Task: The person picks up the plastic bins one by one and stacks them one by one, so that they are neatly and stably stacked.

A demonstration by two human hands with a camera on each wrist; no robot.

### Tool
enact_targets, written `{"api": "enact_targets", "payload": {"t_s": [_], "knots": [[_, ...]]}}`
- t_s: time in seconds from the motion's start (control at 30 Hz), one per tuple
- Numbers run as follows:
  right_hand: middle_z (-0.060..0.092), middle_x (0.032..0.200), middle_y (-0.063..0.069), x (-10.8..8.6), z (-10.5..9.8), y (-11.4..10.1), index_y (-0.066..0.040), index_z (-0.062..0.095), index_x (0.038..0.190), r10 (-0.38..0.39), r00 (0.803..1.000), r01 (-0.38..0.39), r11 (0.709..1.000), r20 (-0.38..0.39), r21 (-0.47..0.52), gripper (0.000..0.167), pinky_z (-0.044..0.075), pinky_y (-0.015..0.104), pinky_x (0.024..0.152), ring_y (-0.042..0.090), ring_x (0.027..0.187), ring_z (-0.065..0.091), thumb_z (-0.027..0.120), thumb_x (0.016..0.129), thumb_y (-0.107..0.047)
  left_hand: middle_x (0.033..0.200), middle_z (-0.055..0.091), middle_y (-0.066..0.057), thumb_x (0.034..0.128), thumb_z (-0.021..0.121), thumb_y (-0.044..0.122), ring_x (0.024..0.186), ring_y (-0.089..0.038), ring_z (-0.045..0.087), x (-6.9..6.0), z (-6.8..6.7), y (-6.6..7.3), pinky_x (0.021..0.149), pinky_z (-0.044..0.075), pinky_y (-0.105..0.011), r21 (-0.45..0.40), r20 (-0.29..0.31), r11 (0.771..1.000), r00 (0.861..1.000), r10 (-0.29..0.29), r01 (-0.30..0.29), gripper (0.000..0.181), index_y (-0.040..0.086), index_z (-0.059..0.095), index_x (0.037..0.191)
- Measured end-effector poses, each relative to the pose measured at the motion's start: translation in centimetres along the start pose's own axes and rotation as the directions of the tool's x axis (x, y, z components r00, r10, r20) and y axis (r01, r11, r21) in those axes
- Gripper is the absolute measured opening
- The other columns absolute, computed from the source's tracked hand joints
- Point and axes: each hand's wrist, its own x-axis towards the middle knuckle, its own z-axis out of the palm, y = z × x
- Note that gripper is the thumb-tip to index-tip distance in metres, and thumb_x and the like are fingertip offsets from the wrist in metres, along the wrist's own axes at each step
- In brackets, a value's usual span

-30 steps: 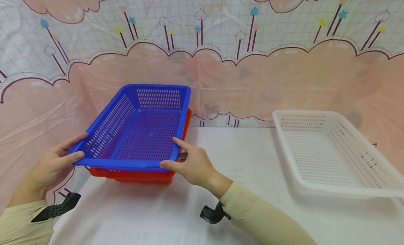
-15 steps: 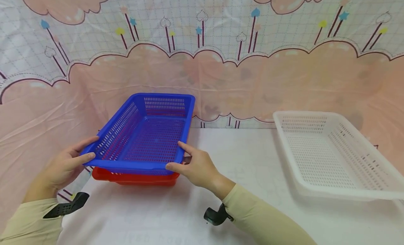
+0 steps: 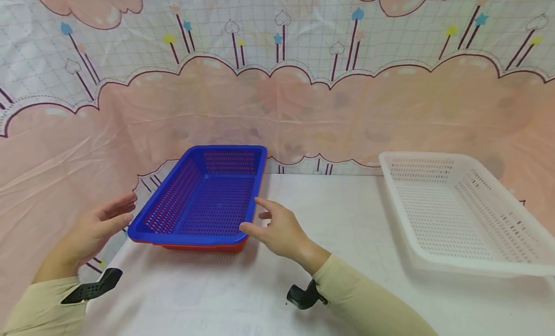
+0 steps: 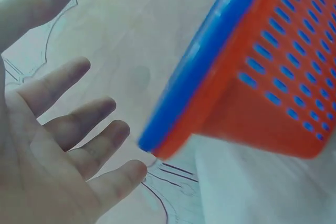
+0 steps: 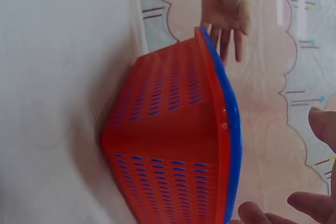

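the blue rectangular plastic basket (image 3: 212, 203) sat nested in the red rectangular plastic basket (image 5: 163, 142) upon the white tabletop (image 3: 329, 220), probably because their similar shapes let it settle inside; the left hand (image 3: 93, 232) was spread, apart from the rims, holding nothing; the right hand (image 3: 282, 232), also spread, was beside the near right corner, whether touching could not be told

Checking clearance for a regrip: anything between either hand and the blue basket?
Nothing visible. The left hand is apart from the blue basket, only a gap between; the right hand is close at its rim, contact unclear. The red basket sits around and under it, leaving the blue rim exposed.
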Motion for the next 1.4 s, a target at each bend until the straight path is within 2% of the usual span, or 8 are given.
{"api": "enact_targets", "payload": {"t_s": [0.13,0.4,0.5,0.63,0.77,1.03,1.2,1.4], "knots": [[0.051,0.146,0.011,0.1,0.2,0.6,-0.006,0.046,0.150,0.025,1.000,-0.025,1.000,0.004,0.004,0.077,0.057,0.037,0.082,0.025,0.120,0.060,0.075,0.089,-0.043,0.125,0.056,0.024,0.1011,0.049,-0.003,0.113,0.009,0.050,-0.3,0.3,-1.0,0.084,0.041,-0.008,-0.061,0.003,0.998,1.000,-0.031,0.031,0.051,0.039,0.057,0.128],[0.047,0.150,0.011,0.6,1.6,1.6,-0.008,0.039,0.154,0.077,0.996,-0.079,0.993,0.034,0.089,0.083,0.057,0.038,0.081,0.026,0.119,0.060,0.077,0.087,-0.040,0.129,0.058,0.015,0.1024,0.045,-0.004,0.110,-0.006,0.063,-0.3,1.3,-2.9,0.088,0.050,-0.017,-0.243,0.070,0.970,0.997,0.009,0.009,0.046,0.028,0.054,0.134],[0.047,0.150,0.011,0.8,2.4,2.0,-0.008,0.035,0.156,0.092,0.994,-0.101,0.981,0.059,0.164,0.087,0.057,0.038,0.083,0.026,0.117,0.062,0.079,0.087,-0.036,0.129,0.061,0.011,0.1035,0.043,-0.004,0.109,-0.010,0.065,-0.2,1.5,-3.3,0.088,0.051,-0.019,-0.306,0.102,0.952,0.995,0.018,0.014,0.047,0.027,0.054,0.137],[0.057,0.138,0.011,0.9,3.2,2.3,-0.009,0.032,0.157,0.099,0.991,-0.117,0.969,0.095,0.216,0.087,0.056,0.037,0.085,0.025,0.113,0.064,0.079,0.087,-0.033,0.129,0.061,0.006,0.1040,0.042,-0.005,0.109,-0.014,0.066,-0.2,1.9,-3.7,0.090,0.052,-0.022,-0.407,0.134,0.913,0.990,0.038,0.020,0.048,0.024,0.056,0.140],[0.062,0.130,0.013,1.0,3.7,2.5,-0.010,0.031,0.157,0.098,0.990,-0.118,0.970,0.099,0.215,0.085,0.055,0.035,0.086,0.023,0.110,0.064,0.077,0.089,-0.033,0.130,0.059,0.006,0.1038,0.040,-0.007,0.109,-0.015,0.066,-0.2,2.2,-4.1,0.090,0.052,-0.023,-0.441,0.126,0.897,0.991,0.045,0.016,0.050,0.023,0.057,0.140],[0.058,0.137,0.014,1.3,4.1,2.4,-0.010,0.033,0.156,0.097,0.993,-0.110,0.975,0.073,0.195,0.086,0.053,0.035,0.091,0.023,0.116,0.062,0.078,0.088,-0.035,0.131,0.058,0.003,0.1033,0.039,-0.008,0.108,-0.018,0.067,-0.3,2.4,-4.7,0.088,0.054,-0.025,-0.500,0.116,0.866,0.991,0.065,0.002,0.051,0.021,0.057,0.141],[0.052,0.146,0.010,1.0,3.8,2.3,-0.015,0.035,0.157,0.109,0.993,-0.114,0.988,0.049,0.101,0.089,0.044,0.041,0.104,0.024,0.132,0.050,0.078,0.086,-0.045,0.132,0.058,0.003,0.1030,0.040,-0.009,0.111,-0.016,0.065,-0.4,2.6,-4.3,0.090,0.053,-0.025,-0.504,0.123,0.864,0.990,0.066,0.005,0.052,0.021,0.056,0.142],[0.046,0.151,0.009,0.3,2.6,2.5,-0.016,0.035,0.157,0.106,0.993,-0.110,0.990,0.048,0.084,0.090,0.040,0.044,0.109,0.026,0.138,0.043,0.079,0.084,-0.045,0.131,0.059,0.007,0.1029,0.044,-0.007,0.111,-0.012,0.064,-0.7,3.5,-3.7,0.090,0.052,-0.023,-0.431,0.098,0.902,0.994,0.045,0.002,0.051,0.023,0.056,0.142]]}}
